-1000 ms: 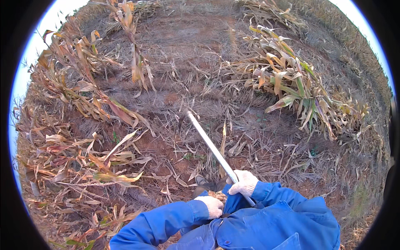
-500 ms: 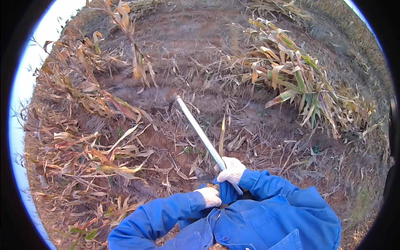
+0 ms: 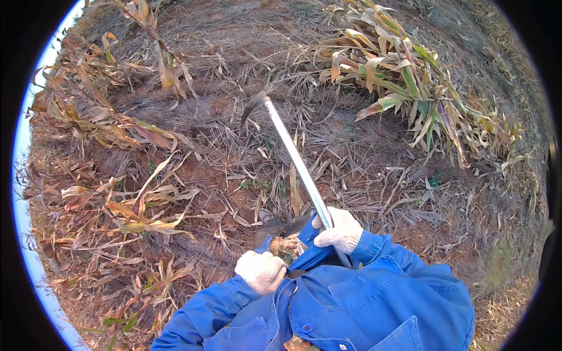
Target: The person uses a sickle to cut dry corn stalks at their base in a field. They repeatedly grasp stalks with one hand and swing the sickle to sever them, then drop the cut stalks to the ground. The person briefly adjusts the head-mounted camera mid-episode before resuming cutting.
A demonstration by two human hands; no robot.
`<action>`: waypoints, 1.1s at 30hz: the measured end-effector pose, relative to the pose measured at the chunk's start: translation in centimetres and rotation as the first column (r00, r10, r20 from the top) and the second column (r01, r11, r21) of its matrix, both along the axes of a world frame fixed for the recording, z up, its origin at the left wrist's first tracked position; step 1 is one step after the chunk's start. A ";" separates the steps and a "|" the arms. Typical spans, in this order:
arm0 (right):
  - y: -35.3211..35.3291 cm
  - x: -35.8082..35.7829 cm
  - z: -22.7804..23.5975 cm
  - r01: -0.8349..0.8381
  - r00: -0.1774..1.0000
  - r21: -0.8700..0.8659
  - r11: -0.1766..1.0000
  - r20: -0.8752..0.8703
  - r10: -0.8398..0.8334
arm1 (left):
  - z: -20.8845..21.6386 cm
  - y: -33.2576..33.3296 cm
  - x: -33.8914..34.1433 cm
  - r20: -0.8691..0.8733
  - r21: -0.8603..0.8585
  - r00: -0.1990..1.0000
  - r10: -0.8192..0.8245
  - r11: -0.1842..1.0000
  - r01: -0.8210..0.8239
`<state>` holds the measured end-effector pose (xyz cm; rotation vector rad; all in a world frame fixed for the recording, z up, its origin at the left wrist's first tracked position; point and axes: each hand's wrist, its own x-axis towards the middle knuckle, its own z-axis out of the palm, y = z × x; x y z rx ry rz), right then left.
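My right hand point(image 3: 339, 230), in a white knit glove, is closed around the pale metal handle of a long-handled sickle point(image 3: 295, 157). Its dark curved blade point(image 3: 252, 107) points away from me, above the straw-strewn ground. The handle's lower end goes down against my blue jacket point(image 3: 363, 292), and a fold of the jacket bunches beside the right hand. In front of my waist, my left hand point(image 3: 261, 272), gloved as well, is closed on the jacket's front edge. Camouflage-patterned cloth point(image 3: 287, 248) shows between the two hands.
Cut corn stalks point(image 3: 410, 76) with dry and green leaves lie heaped at the far right. More dry corn plants point(image 3: 140, 205) lean and lie along the left. Straw and loose leaves cover reddish soil point(image 3: 211, 181). My shoe point(image 3: 265, 216) shows just beyond the hands.
My left hand has moved left and slightly nearer the lens, drawing the jacket edge apart. The right hand and sickle have shifted slightly right, the blade rising in the picture. The whole view has tilted.
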<state>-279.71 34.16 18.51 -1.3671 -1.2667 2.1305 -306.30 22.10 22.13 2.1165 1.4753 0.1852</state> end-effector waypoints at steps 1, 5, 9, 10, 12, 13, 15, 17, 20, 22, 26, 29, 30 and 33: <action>0.0 0.5 0.6 0.011 1.000 0.003 1.000 -0.028 -0.011 | -0.2 -0.1 -0.1 0.021 0.110 1.000 -0.015 0.994 0.012; 0.2 1.6 2.6 -0.175 0.975 -0.024 0.984 0.134 0.177 | -0.4 -0.5 0.0 0.062 0.184 0.997 -0.041 0.983 0.029; 1.1 1.1 2.6 -0.271 0.955 0.074 0.960 0.148 0.258 | 0.1 -0.2 0.0 0.168 -0.517 0.967 0.193 0.853 -0.080; 1.3 0.6 2.5 -0.381 0.905 0.184 0.906 0.274 0.325 | 0.3 -0.1 -0.1 0.181 -0.596 0.953 0.242 0.798 -0.089; 1.4 -0.4 2.1 -0.515 0.838 0.348 0.784 0.399 0.373 | 0.5 0.5 -0.4 0.202 -0.737 0.920 0.337 0.671 -0.084; 1.4 -0.8 2.1 -0.564 0.810 0.358 0.744 0.413 0.416 | 0.5 0.8 -0.6 0.213 -0.796 0.900 0.381 0.601 -0.066; 1.1 -2.0 1.9 -0.634 0.767 0.356 0.686 0.403 0.500 | 0.4 1.3 -0.8 0.229 -0.814 0.907 0.354 0.581 -0.021; 0.6 -3.3 1.5 -0.618 0.786 0.378 0.689 0.262 0.561 | 0.2 1.5 -0.7 0.207 -0.732 0.956 0.207 0.682 0.010; -0.2 -4.7 0.5 -0.596 0.770 0.394 0.700 0.033 0.637 | 0.1 1.2 -0.2 0.198 -0.530 0.965 0.171 0.847 -0.041; -0.7 -5.2 -0.6 -0.620 0.757 0.327 0.713 0.011 0.653 | 0.2 0.8 -0.1 0.107 -0.239 0.991 0.084 0.969 -0.057; -1.3 -5.7 -3.1 -0.475 0.858 -0.129 0.870 -0.289 0.425 | 0.2 0.6 -0.1 0.118 0.181 0.984 0.132 0.972 -0.152; -1.5 -5.9 -4.4 -0.503 0.848 -0.257 0.825 -0.334 0.412 | 0.0 0.7 -0.1 0.149 0.206 0.976 0.161 0.960 -0.190; -1.7 -6.2 -4.7 -0.541 0.815 -0.197 0.818 -0.363 0.451 | -0.2 0.8 0.0 0.155 0.203 0.974 0.167 0.959 -0.197; -1.8 -6.6 -5.1 -0.682 0.716 0.053 0.730 -0.156 0.681 | -0.4 0.8 0.0 0.205 0.229 0.961 0.187 0.945 -0.233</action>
